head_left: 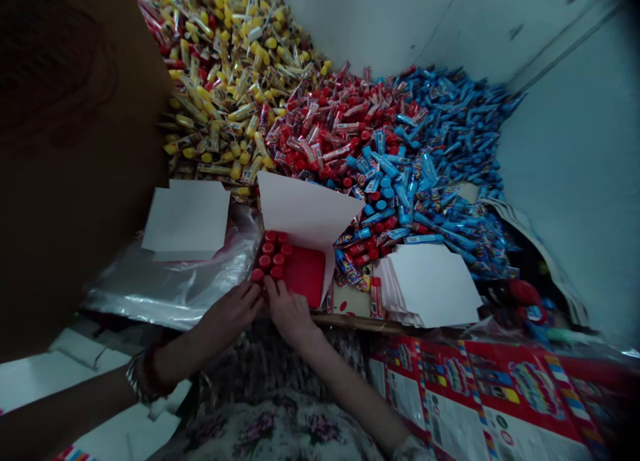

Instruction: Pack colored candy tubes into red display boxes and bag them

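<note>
Red tubes (278,259): standing upright, caps up, bunched along the left side of the box; paired rows, touching or nearly so.
Box (306,274): open at the table's (360,323) front edge, left of its middle; red inside, right part bare.
Lid (305,207): white, raised at the box's far side.
Left hand (235,306): at the box's near-left corner, fingers bent and narrow; cannot tell if they hold a tube.
Bracelets (150,375): on the left wrist.
Right hand (290,311): over the box's near wall, fingertips at the nearest tubes, spread narrow; grip hidden, cannot tell.
Loose tube (376,294): red, front edge, between box and card stack.
Card stack (435,284): white, front edge, right of box.
White card (187,217): left of box, on clear plastic (185,287).
Piles behind: yellow pile (225,81) far left, red pile (340,121) middle, blue pile (460,121) far right corner.
Printed packs (505,381): below front edge, right.
</note>
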`<act>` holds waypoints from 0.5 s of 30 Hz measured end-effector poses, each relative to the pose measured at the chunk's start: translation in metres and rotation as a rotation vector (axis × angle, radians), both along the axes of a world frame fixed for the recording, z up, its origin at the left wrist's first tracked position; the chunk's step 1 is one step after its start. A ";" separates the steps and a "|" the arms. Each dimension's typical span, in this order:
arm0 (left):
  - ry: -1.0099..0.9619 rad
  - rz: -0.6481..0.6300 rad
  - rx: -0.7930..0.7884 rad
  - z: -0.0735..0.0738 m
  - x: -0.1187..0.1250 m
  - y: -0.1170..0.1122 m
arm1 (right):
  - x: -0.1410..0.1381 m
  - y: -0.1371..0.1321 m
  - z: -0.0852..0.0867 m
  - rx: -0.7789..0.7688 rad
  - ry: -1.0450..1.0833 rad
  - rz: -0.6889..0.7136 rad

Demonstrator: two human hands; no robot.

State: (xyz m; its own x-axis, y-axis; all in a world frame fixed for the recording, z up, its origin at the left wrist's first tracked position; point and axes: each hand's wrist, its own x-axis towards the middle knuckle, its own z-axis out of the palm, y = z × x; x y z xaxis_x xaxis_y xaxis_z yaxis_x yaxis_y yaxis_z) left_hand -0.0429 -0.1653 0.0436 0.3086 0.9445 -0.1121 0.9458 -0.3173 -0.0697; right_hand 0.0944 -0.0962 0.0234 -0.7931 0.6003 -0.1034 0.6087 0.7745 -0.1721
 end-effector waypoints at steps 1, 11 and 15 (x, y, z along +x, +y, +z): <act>0.000 0.005 0.013 -0.003 0.001 -0.003 | 0.006 -0.003 -0.007 -0.009 0.063 -0.011; -0.050 -0.007 -0.061 0.007 -0.026 0.019 | 0.035 0.002 -0.054 -0.251 0.747 -0.339; -0.024 -0.114 -0.069 0.003 -0.019 0.020 | 0.035 0.002 -0.060 -0.254 0.680 -0.283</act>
State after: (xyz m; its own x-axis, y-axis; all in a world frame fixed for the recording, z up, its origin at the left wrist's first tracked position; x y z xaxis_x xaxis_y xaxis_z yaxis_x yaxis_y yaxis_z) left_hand -0.0615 -0.1458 0.0469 0.4165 0.8937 -0.1667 0.9046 -0.4256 -0.0217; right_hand 0.1297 -0.0942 -0.0361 -0.5514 0.8125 0.1892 0.4744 0.4919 -0.7300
